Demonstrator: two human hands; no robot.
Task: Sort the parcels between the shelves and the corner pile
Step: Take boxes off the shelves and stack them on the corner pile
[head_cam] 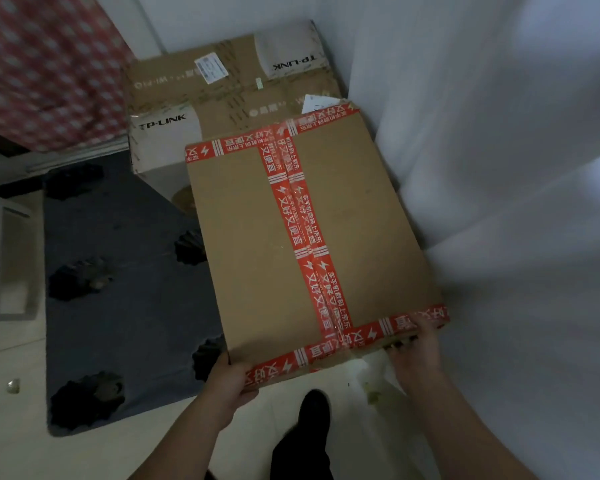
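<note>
A large brown cardboard parcel [257, 237] crossed with red printed tape fills the middle of the view. My left hand [231, 377] grips its near left corner, thumb on top. My right hand [414, 348] grips the near right corner, fingers curled under the edge. The parcel's far end lies over a bigger TP-LINK carton [222, 98] that sits in the corner against the white walls.
White walls [499, 168] close in on the right and behind the cartons. A dark grey rug [125, 271] with black flower shapes lies on the pale floor to the left. A red checked cloth [39, 64] hangs at upper left. My dark trouser leg and shoe [309, 424] are below the parcel.
</note>
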